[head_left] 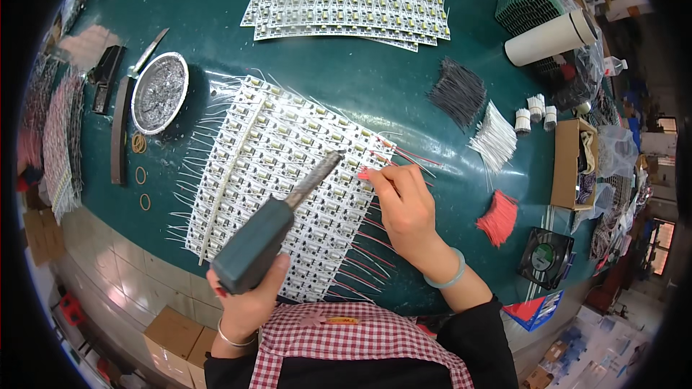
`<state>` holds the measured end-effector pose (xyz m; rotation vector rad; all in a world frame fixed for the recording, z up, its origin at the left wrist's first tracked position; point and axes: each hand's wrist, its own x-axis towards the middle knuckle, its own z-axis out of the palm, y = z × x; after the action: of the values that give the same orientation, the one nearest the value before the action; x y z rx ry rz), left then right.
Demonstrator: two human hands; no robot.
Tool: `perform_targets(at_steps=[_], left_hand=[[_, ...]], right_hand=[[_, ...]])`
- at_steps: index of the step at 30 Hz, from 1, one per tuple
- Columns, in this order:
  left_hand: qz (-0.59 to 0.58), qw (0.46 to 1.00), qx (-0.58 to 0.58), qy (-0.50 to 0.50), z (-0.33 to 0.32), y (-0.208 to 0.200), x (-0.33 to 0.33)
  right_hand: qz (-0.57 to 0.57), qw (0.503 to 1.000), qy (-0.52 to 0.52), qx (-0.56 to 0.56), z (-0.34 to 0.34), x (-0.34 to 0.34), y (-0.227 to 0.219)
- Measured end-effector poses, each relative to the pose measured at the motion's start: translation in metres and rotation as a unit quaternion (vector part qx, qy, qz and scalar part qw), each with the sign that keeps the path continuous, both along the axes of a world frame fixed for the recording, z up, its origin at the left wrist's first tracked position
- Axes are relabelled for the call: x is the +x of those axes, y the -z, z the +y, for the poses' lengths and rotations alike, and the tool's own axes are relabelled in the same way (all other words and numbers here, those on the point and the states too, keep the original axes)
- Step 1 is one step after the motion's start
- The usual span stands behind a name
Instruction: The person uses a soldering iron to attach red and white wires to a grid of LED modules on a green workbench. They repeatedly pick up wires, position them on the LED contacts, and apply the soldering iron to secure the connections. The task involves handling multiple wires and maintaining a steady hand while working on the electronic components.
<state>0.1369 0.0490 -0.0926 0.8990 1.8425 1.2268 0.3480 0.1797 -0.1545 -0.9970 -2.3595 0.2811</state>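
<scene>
My left hand (pixel 250 301) is closed around the dark green, boxy handle of a soldering iron (pixel 252 243). Its metal barrel slants up over a white circuit board panel (pixel 288 151), the tip near the panel's upper right part. At the panel's right edge, my right hand (pixel 407 205) is closed in a pinch on a red wire (pixel 363 173), most of it hidden by the fingers. Rows of small components cover the panel. Thin white wires stick out along its left side; red and white wires stick out along its right. A pale strip lies across its left part.
Right of the panel lie bundles of black wires (pixel 458 92), white wires (pixel 494 137) and red wires (pixel 498 218), plus a small fan (pixel 546 256). A round bowl of metal scraps (pixel 160 94) stands left. More panels (pixel 346 0) are stacked at the back, near a white cylinder (pixel 551 37).
</scene>
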Motion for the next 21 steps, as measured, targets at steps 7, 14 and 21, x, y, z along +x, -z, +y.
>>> perform_targets(at_steps=[7,14,21], left_hand=[[0.025,0.996,0.027,0.076,0.011,0.012,0.009],[0.02,0.996,0.023,0.089,0.013,0.015,0.012],[0.028,0.995,0.004,0.099,0.015,0.016,0.012]], right_hand=[[-0.009,1.0,0.004,-0.013,-0.001,-0.001,0.003],[-0.007,1.0,0.006,-0.012,-0.002,-0.003,0.005],[-0.013,1.0,0.013,-0.007,-0.003,-0.004,0.003]])
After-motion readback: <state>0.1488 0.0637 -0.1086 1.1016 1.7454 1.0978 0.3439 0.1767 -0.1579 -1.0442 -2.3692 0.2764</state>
